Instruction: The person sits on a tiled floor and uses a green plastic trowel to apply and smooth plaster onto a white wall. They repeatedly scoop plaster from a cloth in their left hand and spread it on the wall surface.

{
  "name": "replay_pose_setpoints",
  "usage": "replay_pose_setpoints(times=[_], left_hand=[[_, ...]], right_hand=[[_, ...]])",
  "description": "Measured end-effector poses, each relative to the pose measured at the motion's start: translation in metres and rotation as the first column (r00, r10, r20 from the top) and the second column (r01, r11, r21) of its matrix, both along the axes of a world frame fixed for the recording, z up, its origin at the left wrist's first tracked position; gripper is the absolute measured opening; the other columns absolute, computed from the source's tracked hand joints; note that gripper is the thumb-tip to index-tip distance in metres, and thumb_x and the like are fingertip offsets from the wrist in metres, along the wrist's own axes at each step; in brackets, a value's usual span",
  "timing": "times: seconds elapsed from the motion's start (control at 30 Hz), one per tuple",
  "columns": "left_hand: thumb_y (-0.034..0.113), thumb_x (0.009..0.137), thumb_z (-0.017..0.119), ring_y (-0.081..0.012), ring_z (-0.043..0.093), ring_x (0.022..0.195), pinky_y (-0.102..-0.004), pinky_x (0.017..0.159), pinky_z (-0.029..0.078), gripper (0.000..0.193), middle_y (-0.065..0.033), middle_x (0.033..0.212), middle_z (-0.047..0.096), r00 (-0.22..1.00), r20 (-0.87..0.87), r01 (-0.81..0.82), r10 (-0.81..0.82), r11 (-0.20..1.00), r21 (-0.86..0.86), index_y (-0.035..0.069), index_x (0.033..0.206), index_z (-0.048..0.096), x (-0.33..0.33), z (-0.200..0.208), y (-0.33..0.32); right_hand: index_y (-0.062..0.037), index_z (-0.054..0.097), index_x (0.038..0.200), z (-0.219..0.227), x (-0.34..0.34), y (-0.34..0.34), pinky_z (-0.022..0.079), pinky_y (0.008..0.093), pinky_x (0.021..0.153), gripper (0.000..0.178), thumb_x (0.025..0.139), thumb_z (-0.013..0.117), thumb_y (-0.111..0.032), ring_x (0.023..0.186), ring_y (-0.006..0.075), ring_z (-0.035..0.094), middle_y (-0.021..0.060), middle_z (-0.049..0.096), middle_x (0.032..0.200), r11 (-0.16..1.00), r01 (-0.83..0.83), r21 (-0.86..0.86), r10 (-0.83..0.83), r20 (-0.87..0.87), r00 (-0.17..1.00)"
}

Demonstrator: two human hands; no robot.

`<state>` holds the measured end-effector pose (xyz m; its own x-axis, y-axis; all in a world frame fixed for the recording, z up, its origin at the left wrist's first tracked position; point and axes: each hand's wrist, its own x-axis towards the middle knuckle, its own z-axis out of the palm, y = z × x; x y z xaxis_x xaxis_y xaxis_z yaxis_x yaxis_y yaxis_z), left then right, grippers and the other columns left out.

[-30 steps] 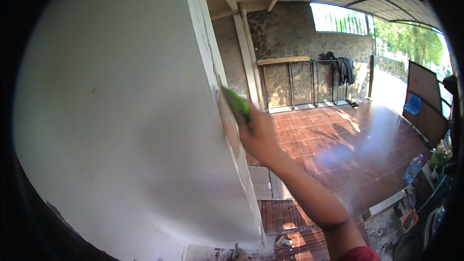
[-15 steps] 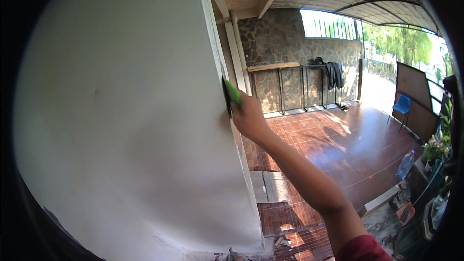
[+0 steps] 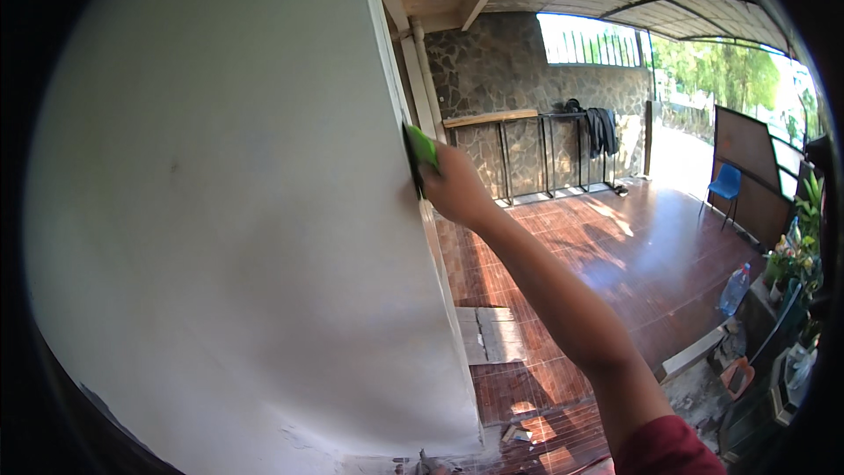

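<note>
My right hand (image 3: 457,186) is closed around a green tool with a dark flat plate (image 3: 422,146), its kind blurred. The plate lies upright along the right-hand edge of a pale, smooth wall (image 3: 237,211), touching it or very close. My fingers are mostly hidden behind the tool and the wall's edge. The bare forearm reaches up from the lower right, out of a dark red sleeve (image 3: 668,449). My left hand does not appear.
Beyond the wall's edge lies a reddish tiled floor (image 3: 607,290) with a grey board (image 3: 490,335) on it. A black metal frame (image 3: 543,154) carries dark cloth (image 3: 601,130). Farther right are a blue chair (image 3: 726,181), a plastic bottle (image 3: 735,288) and potted plants (image 3: 787,259).
My right hand and the green tool sit slightly higher along the wall's edge. The background has shifted a little to the left and up.
</note>
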<state>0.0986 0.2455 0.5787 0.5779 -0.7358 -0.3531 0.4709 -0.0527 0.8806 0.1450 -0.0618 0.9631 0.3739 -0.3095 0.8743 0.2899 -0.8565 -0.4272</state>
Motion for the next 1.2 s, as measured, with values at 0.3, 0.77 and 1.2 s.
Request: replay_pose_setpoints(times=[0.3,0.77,1.2], left_hand=[[0.031,0.089,0.068,-0.0168,0.057,0.045,-0.0285,0.039,0.048,0.027,-0.0073,0.066,0.061,1.000,-0.006,0.013,-0.013,1.000,0.010,0.006,0.101,0.064,-0.011,-0.008,-0.001],[0.031,0.089,0.069,-0.0170,0.057,0.044,-0.0283,0.039,0.048,0.028,-0.0075,0.065,0.060,0.995,-0.003,-0.101,0.101,0.992,0.082,0.006,0.101,0.063,-0.061,-0.011,-0.037],[0.032,0.088,0.070,-0.0171,0.056,0.043,-0.0282,0.039,0.048,0.029,-0.0077,0.064,0.060,0.963,0.111,-0.267,0.245,0.917,0.296,0.006,0.101,0.063,-0.090,-0.012,-0.113]], right_hand=[[0.0037,0.054,0.123,-0.108,-0.167,0.035,0.055,0.0358,0.083,0.035,0.091,0.060,-0.006,0.097,0.0201,0.066,0.0105,0.066,0.106,0.505,-0.529,0.682,0.405,0.354,0.843],[0.0035,0.049,0.130,-0.228,-0.200,-0.014,0.053,0.0362,0.092,0.046,0.087,0.062,-0.002,0.104,0.0208,0.063,0.0123,0.062,0.116,-0.046,-0.540,0.841,0.354,0.519,0.778],[0.0040,0.054,0.121,-0.345,-0.176,-0.115,0.054,0.0357,0.090,0.035,0.086,0.056,0.005,0.100,0.0212,0.066,0.0122,0.066,0.110,-0.366,-0.427,0.827,0.364,0.550,0.752]])
